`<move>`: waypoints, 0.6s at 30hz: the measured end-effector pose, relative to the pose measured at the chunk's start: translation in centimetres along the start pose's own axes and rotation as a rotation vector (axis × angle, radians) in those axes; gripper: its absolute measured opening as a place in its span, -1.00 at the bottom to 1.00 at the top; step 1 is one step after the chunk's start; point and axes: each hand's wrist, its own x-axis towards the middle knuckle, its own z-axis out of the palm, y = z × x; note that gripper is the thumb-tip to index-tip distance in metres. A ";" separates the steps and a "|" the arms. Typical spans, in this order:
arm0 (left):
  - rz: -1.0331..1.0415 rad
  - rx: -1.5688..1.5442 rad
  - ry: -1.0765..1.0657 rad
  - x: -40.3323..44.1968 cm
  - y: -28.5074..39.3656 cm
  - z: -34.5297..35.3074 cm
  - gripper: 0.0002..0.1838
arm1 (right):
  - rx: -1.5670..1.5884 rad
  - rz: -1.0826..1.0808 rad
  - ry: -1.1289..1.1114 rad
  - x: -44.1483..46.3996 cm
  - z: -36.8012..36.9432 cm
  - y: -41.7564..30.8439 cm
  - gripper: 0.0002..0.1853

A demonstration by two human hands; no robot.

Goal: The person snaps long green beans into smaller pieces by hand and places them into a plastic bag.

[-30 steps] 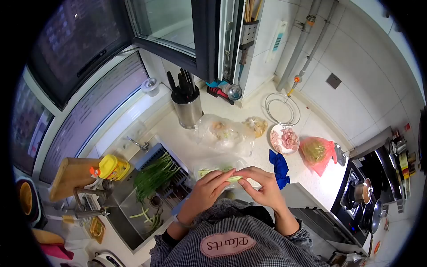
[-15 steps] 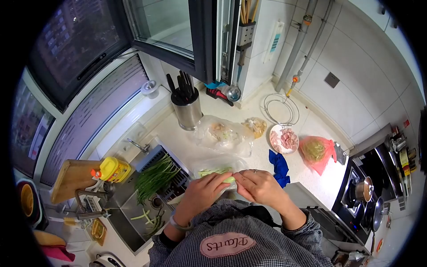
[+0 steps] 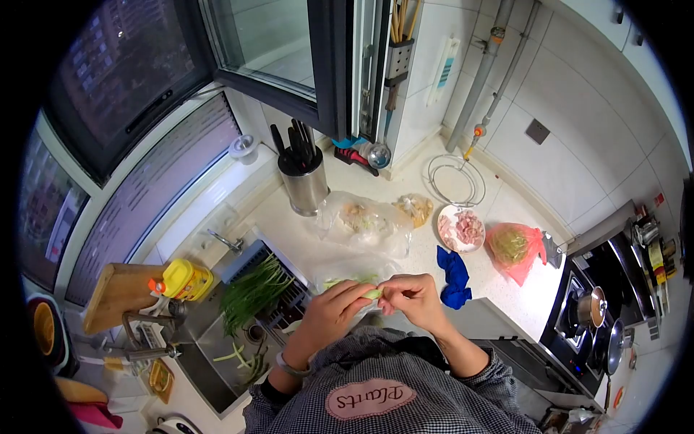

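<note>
Close in front of the apron, my left hand is closed around a pale green piece of vegetable stalk. At its right end, my right hand pinches the same piece between thumb and fingertips. Just beyond the hands lies a clear plastic bag with more pale green pieces in it. The fingers hide most of the held stalk, so its exact kind does not show.
Left, the sink contains green scraps; long green leaves lie in a rack beside it. Ahead stand a knife block and a filled plastic bag. Rightward are a meat plate, blue cloth, red bag and stove.
My right hand has turned slightly, its fingers now pinched at the stalk's end and raised a little. My left hand stays nearly in place. The things on the counter have not moved.
</note>
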 end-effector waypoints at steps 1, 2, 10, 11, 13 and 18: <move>-0.030 -0.075 0.007 0.2 0.3 -0.2 -0.73 | 0.272 0.119 0.020 -0.1 0.1 0.4 -0.81; -0.061 -0.150 0.015 0.3 0.6 -0.3 -0.72 | 0.273 0.118 0.019 0.0 0.1 0.6 -0.81; -0.157 -0.265 0.177 0.1 1.0 -0.5 -0.76 | 0.356 0.069 -0.047 0.4 1.3 1.9 -0.75; -0.230 -0.335 0.259 0.1 0.9 -0.5 -0.75 | 0.358 0.067 -0.048 0.3 1.4 1.9 -0.75; -0.236 -0.386 0.361 0.0 -0.1 -1.0 -0.70 | 0.413 0.188 -0.051 0.2 1.7 1.6 -0.78; -0.326 -0.986 0.711 -0.5 -2.9 -1.2 -0.60 | 0.407 -0.109 -0.023 0.3 2.8 1.3 -0.81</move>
